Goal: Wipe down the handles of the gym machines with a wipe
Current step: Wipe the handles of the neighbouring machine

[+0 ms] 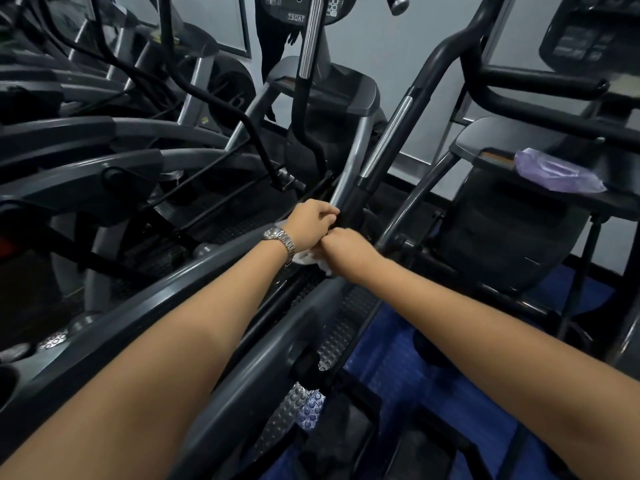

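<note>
Your left hand (313,221), fingers curled, holds the crumpled white wipe (308,259) low on the black tubular machine handle (355,199). Right hand (346,242): fingers hidden, cannot tell. Bright chrome upper sleeve (389,136) likely still to wipe.

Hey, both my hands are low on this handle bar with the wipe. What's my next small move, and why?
Probably slide the wipe up the handle bar. Your left hand curls over it beside your right hand at the bar's black base, while the chrome section lies higher up, beyond where the wipe sits.
</note>
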{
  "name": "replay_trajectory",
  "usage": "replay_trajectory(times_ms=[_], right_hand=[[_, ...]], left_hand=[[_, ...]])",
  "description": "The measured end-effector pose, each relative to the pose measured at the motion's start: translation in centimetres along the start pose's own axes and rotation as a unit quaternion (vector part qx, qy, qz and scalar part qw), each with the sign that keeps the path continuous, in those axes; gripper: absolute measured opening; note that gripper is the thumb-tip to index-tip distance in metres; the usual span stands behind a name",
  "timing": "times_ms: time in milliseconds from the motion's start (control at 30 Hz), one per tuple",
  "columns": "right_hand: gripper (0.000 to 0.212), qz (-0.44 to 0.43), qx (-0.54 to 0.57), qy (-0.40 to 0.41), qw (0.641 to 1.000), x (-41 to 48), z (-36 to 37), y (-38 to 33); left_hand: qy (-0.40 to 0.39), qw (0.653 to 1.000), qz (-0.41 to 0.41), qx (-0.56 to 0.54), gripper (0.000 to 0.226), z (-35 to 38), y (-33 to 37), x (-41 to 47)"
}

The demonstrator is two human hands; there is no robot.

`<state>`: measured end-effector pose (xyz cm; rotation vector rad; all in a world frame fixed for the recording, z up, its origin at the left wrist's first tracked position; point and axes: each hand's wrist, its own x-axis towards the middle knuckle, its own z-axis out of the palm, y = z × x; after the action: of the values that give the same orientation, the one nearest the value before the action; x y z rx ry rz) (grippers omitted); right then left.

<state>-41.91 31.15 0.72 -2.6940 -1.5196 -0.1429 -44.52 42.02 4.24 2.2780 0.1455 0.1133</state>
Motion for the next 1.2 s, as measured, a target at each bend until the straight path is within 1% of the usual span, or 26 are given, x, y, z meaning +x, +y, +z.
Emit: replay_trajectory(times_ms=[33,67,100,200,300,333,433,500,567,633,700,767,833,867,900,967,1033,1100,1200], right_hand=[[0.030,-0.026,0.027,-0.004,0.999,-0.6,0.2,-0.9],[0.036,-0.044,0.039,-0.011,0.998,-1.0,0.5,-1.5],[0.036,-0.036,0.041,-0.022,0.998,-1.2,0.6,-1.9],[0.028,0.031,0.054,-0.045,0.997,-0.6,1.1,-1.3],[0.017,0.043,0.074,-0.038,0.996,-0.4,0.9,-1.5],[0.017,0.040,0.091,-0.037,0.994,-0.6,0.9,-1.8],[0.031,0.009,0.120,-0.022,0.992,-1.4,1.2,-2.8],[0.034,0.016,0.145,-0.008,0.989,-1.7,1.2,-2.5],[0.031,0.053,0.156,-0.018,0.986,-1.6,1.1,-2.0],[0.019,0.084,0.139,-0.020,0.987,-1.4,0.7,-2.1],[0.013,0.090,0.118,-0.025,0.989,-1.5,0.5,-3.1],[0.017,0.063,0.106,-0.038,0.992,-2.4,0.4,-4.4],[0.018,0.021,0.131,-0.005,0.991,-3.4,0.7,-4.5],[0.017,0.013,0.139,0.005,0.990,-3.4,0.7,-4.1],[0.015,0.022,0.132,0.002,0.991,-3.1,0.4,-3.6],[0.010,0.050,0.093,-0.030,0.994,-2.2,-0.4,-2.7],[0.009,0.058,0.069,-0.024,0.996,-1.9,-1.0,-2.5],[0.011,0.037,0.083,-0.012,0.996,-2.3,-0.7,-2.9],[0.018,-0.016,0.095,-0.024,0.995,-3.1,-0.2,-4.2]], left_hand=[[-0.010,1.000,0.003,0.011,0.028,-0.1,-0.2,-0.5],[-0.017,0.999,0.005,0.027,0.028,-0.3,-0.5,-0.9],[-0.026,0.999,0.005,0.044,0.028,-0.4,-0.9,-1.2],[-0.054,0.995,0.004,0.081,0.029,-1.0,-1.7,-2.1],[-0.053,0.991,-0.011,0.126,0.035,-2.0,-2.6,-3.4],[-0.052,0.988,-0.021,0.146,0.036,-2.3,-3.0,-3.8],[-0.076,0.974,-0.064,0.205,0.034,-2.9,-4.2,-5.6],[-0.087,0.968,-0.090,0.216,0.030,-3.0,-4.8,-6.8],[-0.073,0.969,-0.102,0.212,0.027,-3.0,-4.9,-7.9],[-0.050,0.969,-0.103,0.217,0.027,-3.0,-4.8,-8.7],[-0.031,0.967,-0.103,0.232,0.024,-2.9,-4.5,-9.4],[-0.017,0.964,-0.104,0.244,0.018,-2.8,-4.3,-10.0],[-0.001,0.962,-0.107,0.253,0.015,-2.7,-4.3,-10.6],[0.008,0.961,-0.109,0.253,0.014,-2.7,-4.3,-10.9],[0.016,0.962,-0.113,0.250,0.013,-2.6,-4.3,-11.1],[0.024,0.965,-0.121,0.233,0.013,-2.7,-4.3,-11.3],[0.028,0.967,-0.129,0.218,0.012,-2.7,-4.3,-11.5],[0.036,0.967,-0.132,0.215,0.011,-2.7,-4.2,-11.6],[0.047,0.965,-0.131,0.223,0.010,-2.6,-4.2,-11.6]])
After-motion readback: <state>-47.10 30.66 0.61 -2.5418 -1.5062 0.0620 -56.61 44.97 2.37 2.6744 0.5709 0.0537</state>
